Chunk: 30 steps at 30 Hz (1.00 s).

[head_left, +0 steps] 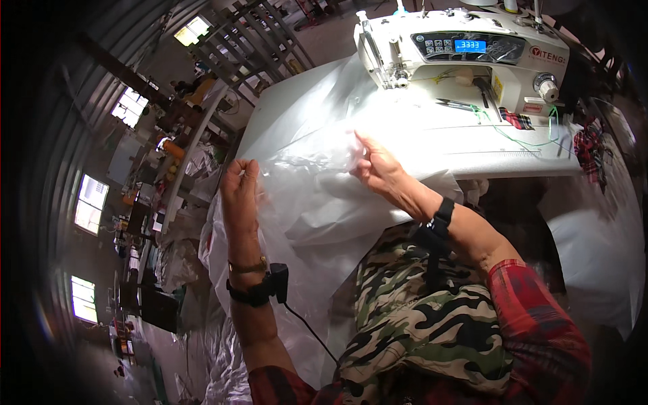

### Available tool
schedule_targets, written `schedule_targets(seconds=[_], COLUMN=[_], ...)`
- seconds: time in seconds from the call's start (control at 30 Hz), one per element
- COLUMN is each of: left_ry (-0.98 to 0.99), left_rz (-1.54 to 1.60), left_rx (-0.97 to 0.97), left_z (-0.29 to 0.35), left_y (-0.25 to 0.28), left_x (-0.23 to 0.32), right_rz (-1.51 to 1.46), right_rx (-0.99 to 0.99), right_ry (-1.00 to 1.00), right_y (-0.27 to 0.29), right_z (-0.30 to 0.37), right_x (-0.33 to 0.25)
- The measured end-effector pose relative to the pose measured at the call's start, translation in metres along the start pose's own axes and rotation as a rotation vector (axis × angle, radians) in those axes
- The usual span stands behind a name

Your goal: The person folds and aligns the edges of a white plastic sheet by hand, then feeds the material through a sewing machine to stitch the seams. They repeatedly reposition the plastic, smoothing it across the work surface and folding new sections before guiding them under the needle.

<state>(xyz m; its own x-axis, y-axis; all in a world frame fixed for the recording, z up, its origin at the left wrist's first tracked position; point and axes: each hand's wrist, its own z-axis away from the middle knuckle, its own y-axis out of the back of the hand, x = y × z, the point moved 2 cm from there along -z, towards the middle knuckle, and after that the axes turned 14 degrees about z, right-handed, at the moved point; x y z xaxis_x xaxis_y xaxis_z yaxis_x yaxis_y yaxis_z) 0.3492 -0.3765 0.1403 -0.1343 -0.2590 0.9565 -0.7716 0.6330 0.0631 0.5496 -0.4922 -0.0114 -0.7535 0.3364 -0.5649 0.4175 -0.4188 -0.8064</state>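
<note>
Both of my hands hold a sheer white plastic sheet (304, 202) up at the front left edge of the sewing table. My left hand (241, 185) pinches it with curled fingers at the left. To the right, my right hand (378, 162) grips the sheet between thumb and fingers, over the table's near edge. The stretch between my hands looks crinkled and see-through. From there the sheet drapes down over my lap and the left side. A white sewing machine (466, 57) stands beyond my right hand, its lit needle area (399, 77) apart from my fingers.
Tweezers (455, 104), green thread (503, 131) and a plaid scrap (516, 119) lie on the white tabletop (432, 145). More plaid cloth (588, 152) hangs at its right end. White material (597, 236) hangs at the right. Cluttered shelving (192, 152) stands to the left.
</note>
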Motion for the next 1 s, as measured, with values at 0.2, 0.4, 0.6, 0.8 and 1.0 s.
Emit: schedule_targets(seconds=[0.2,0.4,0.6,0.8,1.0], left_ry=[-0.418,-0.299,-0.719,0.06,0.222], left_rz=[-0.631,-0.996,-1.374,-0.308,-0.358], left_rx=[-0.119,-0.161,-0.207,-0.806,-0.651], left_z=[-0.053,-0.051,-0.032,0.076,0.117], left_y=[0.062,0.065,0.02,-0.079,-0.092], left_x=[-0.051,-0.123,-0.082,-0.036,-0.073], right_rz=[0.758,0.875,1.191,1.448,1.603], right_rx=[-0.844,-1.099,-1.007,-0.912,-0.979], right_ry=[-0.119,-0.436,-0.117,-0.135,0.097], right_y=[-0.042,-0.022,-0.009,-0.026,-0.019], right_z=[0.118,0.16,0.164,0.174,0.178], right_x=[0.019,0.047,0.055,0.049,0.061])
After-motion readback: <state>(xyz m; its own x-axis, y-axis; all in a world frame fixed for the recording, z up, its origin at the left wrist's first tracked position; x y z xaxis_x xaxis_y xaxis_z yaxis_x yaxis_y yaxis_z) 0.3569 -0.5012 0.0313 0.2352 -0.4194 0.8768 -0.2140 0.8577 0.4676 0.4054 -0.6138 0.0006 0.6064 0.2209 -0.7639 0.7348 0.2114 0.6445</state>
